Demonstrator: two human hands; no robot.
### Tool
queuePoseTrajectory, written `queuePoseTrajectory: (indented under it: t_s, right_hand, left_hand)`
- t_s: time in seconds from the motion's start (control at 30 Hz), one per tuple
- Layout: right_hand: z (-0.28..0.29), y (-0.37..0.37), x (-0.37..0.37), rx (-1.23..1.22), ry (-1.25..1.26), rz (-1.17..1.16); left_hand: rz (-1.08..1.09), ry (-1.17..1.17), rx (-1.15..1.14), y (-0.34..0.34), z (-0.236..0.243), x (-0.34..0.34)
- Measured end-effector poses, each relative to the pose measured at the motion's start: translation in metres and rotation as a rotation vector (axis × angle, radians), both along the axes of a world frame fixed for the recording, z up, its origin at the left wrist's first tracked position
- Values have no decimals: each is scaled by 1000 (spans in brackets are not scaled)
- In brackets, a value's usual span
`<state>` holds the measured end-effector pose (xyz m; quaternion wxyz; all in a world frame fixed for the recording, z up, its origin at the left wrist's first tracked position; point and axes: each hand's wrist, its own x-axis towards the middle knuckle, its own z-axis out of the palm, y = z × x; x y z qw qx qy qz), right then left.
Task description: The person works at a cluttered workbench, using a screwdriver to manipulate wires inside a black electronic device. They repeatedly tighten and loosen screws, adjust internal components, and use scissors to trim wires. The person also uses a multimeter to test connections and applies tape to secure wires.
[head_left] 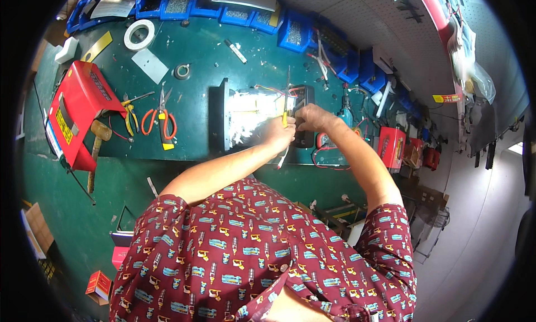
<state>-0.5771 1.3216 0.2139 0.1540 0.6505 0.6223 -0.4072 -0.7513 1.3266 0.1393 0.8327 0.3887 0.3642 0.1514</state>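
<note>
In front of me on the bench lies a device with a black end panel (pixel 221 121) at its left and bright, glare-washed inner parts (pixel 245 112). A second black panel (pixel 304 137) forms its right end. My left hand (pixel 279 133) is closed round a thin tool with a yellow handle (pixel 285 120), its slim shaft pointing away from me. A white strip with a reddish end (pixel 282 159) sticks out below that hand. Fingers bent, my right hand (pixel 314 118) works at the right panel; whatever is pinched there is too small to make out.
To the left are orange-handled scissors (pixel 162 112), yellow-handled pliers (pixel 132 121), a mallet (pixel 101 131) and a red metal cover (pixel 84 93). A tape roll (pixel 139 35) and a marker (pixel 235 51) lie farther back. Blue parts bins (pixel 295 34) line the far edge; red casings (pixel 391 148) stand right.
</note>
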Motion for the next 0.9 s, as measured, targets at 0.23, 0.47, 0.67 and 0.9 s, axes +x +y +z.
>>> queuePoseTrajectory:
  t_s: [0.23,0.47,0.67,0.9]
  right_hand:
    - [2,9,7,-7,37,106]
    - [4,8,3,-129,96,-122]
    - [4,5,4,-77,55,-57]
    - [4,1,4,-40,58,-83]
  left_hand:
    - [62,234,269,-33,-35,33]
    - [305,228,218,-52,-51,54]
    - [309,247,234,-58,-53,67]
    - [345,182,94,-56,-43,68]
